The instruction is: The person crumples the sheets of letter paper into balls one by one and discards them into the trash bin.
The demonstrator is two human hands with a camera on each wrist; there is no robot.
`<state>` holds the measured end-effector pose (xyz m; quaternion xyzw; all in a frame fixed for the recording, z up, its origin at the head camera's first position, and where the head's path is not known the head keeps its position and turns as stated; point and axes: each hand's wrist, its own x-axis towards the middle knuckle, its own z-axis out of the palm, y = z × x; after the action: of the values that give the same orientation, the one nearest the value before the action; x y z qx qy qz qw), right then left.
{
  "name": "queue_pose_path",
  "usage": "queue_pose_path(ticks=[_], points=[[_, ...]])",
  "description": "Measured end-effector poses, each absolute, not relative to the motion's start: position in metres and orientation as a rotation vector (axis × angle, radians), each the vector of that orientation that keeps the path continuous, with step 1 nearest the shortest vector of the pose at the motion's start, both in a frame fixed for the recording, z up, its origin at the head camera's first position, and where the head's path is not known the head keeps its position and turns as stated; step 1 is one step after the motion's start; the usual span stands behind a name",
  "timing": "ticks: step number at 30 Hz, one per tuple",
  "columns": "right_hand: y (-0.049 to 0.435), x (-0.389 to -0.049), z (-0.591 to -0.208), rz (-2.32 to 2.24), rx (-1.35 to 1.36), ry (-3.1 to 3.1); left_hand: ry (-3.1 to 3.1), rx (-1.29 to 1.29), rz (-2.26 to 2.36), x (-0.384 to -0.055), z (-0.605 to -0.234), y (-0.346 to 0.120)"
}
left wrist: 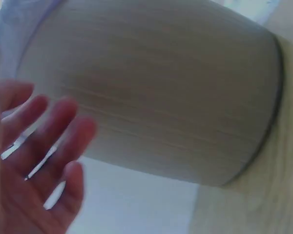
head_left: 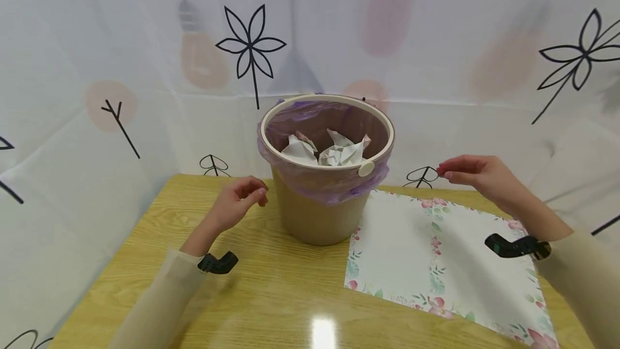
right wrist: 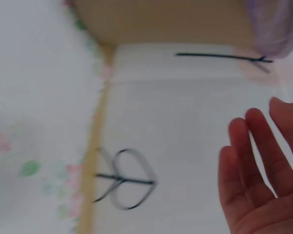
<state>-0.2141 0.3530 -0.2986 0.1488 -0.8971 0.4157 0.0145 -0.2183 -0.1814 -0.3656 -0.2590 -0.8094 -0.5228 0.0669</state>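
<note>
A beige trash bin (head_left: pixel 319 214) stands upright on the table, lined with a purple plastic bag (head_left: pixel 329 187) folded out over its sides under a cream rim ring (head_left: pixel 387 139). Crumpled white paper (head_left: pixel 341 152) with pinkish patches lies inside. My left hand (head_left: pixel 239 202), loosely bent and holding nothing, is just left of the bin; in the left wrist view its fingers (left wrist: pixel 63 141) are spread beside the bin wall (left wrist: pixel 161 87). To the right of the bin, my right hand (head_left: pixel 477 174) hovers above a floral sheet, fingers relaxed and nothing in it.
A white sheet with a floral border (head_left: pixel 397 246) lies flat on the wooden table (head_left: pixel 271 295), right of the bin and partly behind it. A white cloth (head_left: pixel 319 26) printed with leaves and bulbs hangs along the table's back and left sides. Both wrists wear black bands.
</note>
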Motion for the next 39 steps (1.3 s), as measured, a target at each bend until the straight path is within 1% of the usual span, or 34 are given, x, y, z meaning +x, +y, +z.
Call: queue_pose_path(ticks=[5,12,17,21,26,28,30,33,36,39], points=[[0.379,-0.199,-0.343,1.351,0.394,-2.781,-2.619,-1.005,-1.667,-0.213,-0.387,-0.170],[0.409,-0.173,-0.394,1.443,0.305,-2.684,-2.736,-1.282,-1.716,-0.197,-0.412,-0.125],[0.430,-0.157,-0.415,1.413,0.160,-2.645,-2.775,-1.465,-1.650,-0.185,-0.426,-0.087],[0.447,-0.147,-0.423,1.223,-0.025,-2.763,-2.705,-1.555,-1.742,-0.179,-0.436,-0.054],[0.468,-0.140,-0.435,1.014,-0.223,-2.961,-2.635,-1.575,-1.863,-0.176,-0.445,-0.005],[0.472,-0.141,-0.440,0.939,-0.185,-3.037,-2.649,-1.537,-1.913,-0.175,-0.447,0.014],[0.472,-0.145,-0.445,0.873,-0.086,-3.089,-2.676,-1.517,-1.912,-0.176,-0.450,0.031],[0.469,-0.151,-0.450,0.733,0.055,-3.128,-2.730,-1.508,-1.806,-0.181,-0.453,0.053],[0.467,-0.156,-0.454,0.661,0.091,-3.131,-2.748,-1.473,-1.702,-0.190,-0.455,0.074],[0.465,-0.159,-0.455,0.628,0.082,-3.138,-2.759,-1.324,-1.784,-0.196,-0.453,0.096]])
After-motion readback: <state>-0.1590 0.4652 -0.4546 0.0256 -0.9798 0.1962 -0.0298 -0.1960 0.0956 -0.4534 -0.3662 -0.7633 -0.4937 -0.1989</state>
